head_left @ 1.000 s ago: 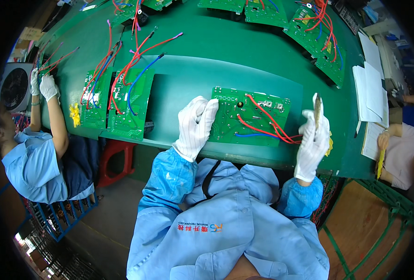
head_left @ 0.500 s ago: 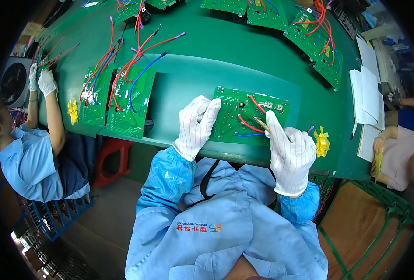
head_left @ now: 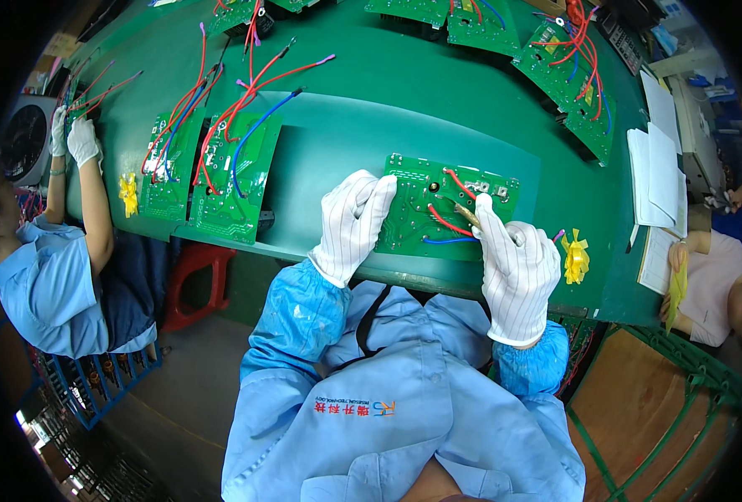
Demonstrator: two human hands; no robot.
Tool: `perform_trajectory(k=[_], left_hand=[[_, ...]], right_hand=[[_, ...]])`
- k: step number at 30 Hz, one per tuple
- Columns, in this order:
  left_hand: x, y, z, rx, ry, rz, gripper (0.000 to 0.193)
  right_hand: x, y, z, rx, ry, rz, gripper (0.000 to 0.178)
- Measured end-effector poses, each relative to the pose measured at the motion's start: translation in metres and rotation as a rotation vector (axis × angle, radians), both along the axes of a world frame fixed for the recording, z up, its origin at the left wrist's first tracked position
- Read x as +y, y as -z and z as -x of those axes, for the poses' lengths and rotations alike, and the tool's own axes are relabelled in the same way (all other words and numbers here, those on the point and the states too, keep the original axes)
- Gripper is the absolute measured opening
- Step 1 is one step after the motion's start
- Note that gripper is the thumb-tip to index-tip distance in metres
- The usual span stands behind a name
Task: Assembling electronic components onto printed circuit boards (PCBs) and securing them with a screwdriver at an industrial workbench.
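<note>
In front of me a green circuit board [head_left: 413,213] lies on the table, with red wires [head_left: 449,221] and a blue wire [head_left: 448,242] attached to its face. My left hand [head_left: 354,219], in a white striped glove, is closed on the board's left edge, thumb and fingers pinched together. A slim brass-coloured pointed tool [head_left: 467,216] is gripped in my gloved right hand [head_left: 519,272]. Its tip points at the middle of the board, beside the red wires; whether it touches I cannot tell. The right hand covers the board's lower right corner and the wire ends there.
Two wired boards [head_left: 235,176] lie to the left, and several more [head_left: 572,92] along the far side. Yellow bundles [head_left: 576,257] sit near both ends. Papers [head_left: 660,167] lie at right. A co-worker [head_left: 49,276] works at left, another person [head_left: 718,284] sits at right.
The tool's tip and the right hand have shifted only slightly over the board. The left hand keeps its hold on the edge.
</note>
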State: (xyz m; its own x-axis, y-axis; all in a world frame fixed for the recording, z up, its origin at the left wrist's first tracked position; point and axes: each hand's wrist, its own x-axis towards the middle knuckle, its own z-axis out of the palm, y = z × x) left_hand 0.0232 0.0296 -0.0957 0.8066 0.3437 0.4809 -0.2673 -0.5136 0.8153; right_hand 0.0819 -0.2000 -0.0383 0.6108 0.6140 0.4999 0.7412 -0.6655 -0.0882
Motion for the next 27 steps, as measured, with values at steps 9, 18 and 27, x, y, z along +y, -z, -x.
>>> perform_trajectory(k=[9, 18, 27], left_hand=[[0.0, 0.0, 0.001, 0.023, 0.0, 0.034, 0.019], [0.003, 0.004, 0.0, -0.037, 0.012, -0.038, 0.006], [0.001, 0.002, 0.002, 0.032, 0.002, 0.019, 0.015]], right_hand=[[0.004, -0.012, 0.003, 0.064, 0.028, 0.033, 0.046], [-0.004, -0.008, -0.008, 0.07, -0.072, 0.026, 0.054], [-0.001, -0.014, -0.005, 0.148, -0.072, 0.0, 0.045]])
